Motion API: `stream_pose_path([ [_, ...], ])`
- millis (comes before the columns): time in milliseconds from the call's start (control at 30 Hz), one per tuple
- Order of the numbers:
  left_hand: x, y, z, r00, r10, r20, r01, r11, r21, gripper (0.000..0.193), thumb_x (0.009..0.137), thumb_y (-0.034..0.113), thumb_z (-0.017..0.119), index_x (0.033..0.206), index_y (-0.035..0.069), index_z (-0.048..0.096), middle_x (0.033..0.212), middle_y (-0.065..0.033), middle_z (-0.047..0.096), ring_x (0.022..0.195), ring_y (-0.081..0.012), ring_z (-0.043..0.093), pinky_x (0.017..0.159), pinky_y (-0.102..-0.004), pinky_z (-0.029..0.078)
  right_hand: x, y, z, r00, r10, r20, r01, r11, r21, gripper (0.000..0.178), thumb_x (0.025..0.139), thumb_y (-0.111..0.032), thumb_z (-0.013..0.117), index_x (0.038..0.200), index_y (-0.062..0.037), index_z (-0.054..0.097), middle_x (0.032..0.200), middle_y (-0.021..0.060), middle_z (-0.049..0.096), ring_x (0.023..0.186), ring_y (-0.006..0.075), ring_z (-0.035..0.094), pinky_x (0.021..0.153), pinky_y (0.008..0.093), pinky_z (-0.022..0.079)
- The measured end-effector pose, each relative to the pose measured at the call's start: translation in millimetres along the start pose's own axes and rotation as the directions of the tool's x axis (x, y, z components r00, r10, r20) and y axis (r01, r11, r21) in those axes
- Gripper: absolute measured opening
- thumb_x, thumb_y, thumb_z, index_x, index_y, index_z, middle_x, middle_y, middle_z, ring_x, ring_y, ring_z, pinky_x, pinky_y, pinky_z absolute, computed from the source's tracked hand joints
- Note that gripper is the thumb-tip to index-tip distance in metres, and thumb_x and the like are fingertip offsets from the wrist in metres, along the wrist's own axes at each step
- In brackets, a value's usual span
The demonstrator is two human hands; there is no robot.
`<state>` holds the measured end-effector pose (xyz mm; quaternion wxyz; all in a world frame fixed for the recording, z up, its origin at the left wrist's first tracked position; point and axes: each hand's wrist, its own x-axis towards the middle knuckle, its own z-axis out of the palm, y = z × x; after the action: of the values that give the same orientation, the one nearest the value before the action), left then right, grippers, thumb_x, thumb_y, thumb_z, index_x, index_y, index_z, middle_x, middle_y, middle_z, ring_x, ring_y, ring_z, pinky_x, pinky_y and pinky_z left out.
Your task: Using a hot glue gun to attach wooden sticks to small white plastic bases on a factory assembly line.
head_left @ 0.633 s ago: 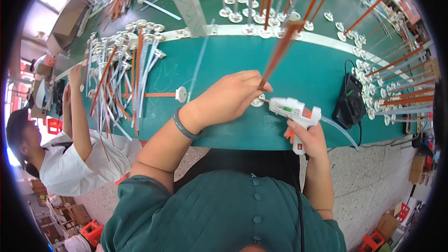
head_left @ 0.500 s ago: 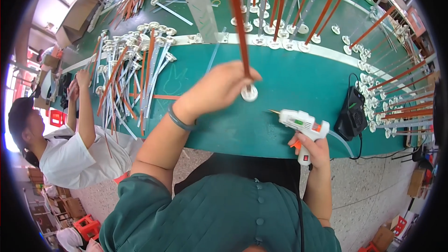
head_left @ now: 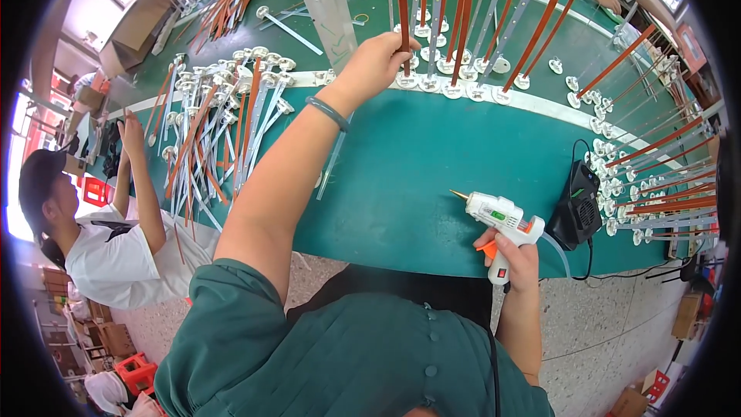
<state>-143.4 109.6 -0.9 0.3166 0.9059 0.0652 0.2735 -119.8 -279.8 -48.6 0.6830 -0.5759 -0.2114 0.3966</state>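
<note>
My left hand (head_left: pixel 377 62) reaches to the far side of the green table, fingers closed round the lower part of an upright brown strip (head_left: pixel 402 11). The strip's white round base (head_left: pixel 407 80) is at the pale edge strip, at the left end of a row of similar upright strips (head_left: pixel 463 23). Near the front of the table my right hand (head_left: pixel 515 257) grips a white glue gun (head_left: pixel 498 212) with an orange trigger. Its metal nozzle points left, and a clear glue stick (head_left: pixel 557 253) sticks out of its back.
A heap of brown and grey strips with white bases (head_left: pixel 224 108) lies on the left. At the right stand a black device (head_left: pixel 579 205) with a cable and many more upright strips (head_left: pixel 656 193). A white post (head_left: pixel 328 15) rises beyond the heap. A co-worker (head_left: pixel 116 232) works at the left.
My left hand has carried the brown strip from over the middle of the table up to the row at the far edge. The glue gun has shifted only slightly.
</note>
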Motion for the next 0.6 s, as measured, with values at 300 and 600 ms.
stream_pose_path([
  [300, -5, -5, 4, 1.000, 0.008, -0.014, -0.008, 1.000, 0.019, 0.019, 0.091, 0.004, 0.056, 0.108, 0.000, 0.065, 0.091, -0.0121, 0.066, 0.084, -0.0230, 0.066, 0.077, -0.0321, 0.051, 1, 2, -2, 1.000, -0.002, 0.004, 0.002, 1.000, 0.006, 0.039, 0.089, -0.019, 0.058, 0.120, 0.0036, 0.055, 0.086, 0.0154, 0.068, 0.058, 0.0125, 0.059, 0.052, 0.0230, 0.047],
  [600, -2, -11, 5, 0.998, -0.060, -0.014, 0.060, 0.997, -0.040, 0.017, 0.091, 0.009, 0.061, 0.104, 0.000, 0.065, 0.087, -0.0113, 0.066, 0.081, -0.0205, 0.066, 0.072, -0.0318, 0.051, -1, 5, -4, 1.000, -0.025, 0.007, 0.025, 1.000, 0.016, 0.039, 0.089, -0.019, 0.059, 0.120, 0.0037, 0.055, 0.087, 0.0159, 0.068, 0.059, 0.0127, 0.059, 0.052, 0.0232, 0.047],
])
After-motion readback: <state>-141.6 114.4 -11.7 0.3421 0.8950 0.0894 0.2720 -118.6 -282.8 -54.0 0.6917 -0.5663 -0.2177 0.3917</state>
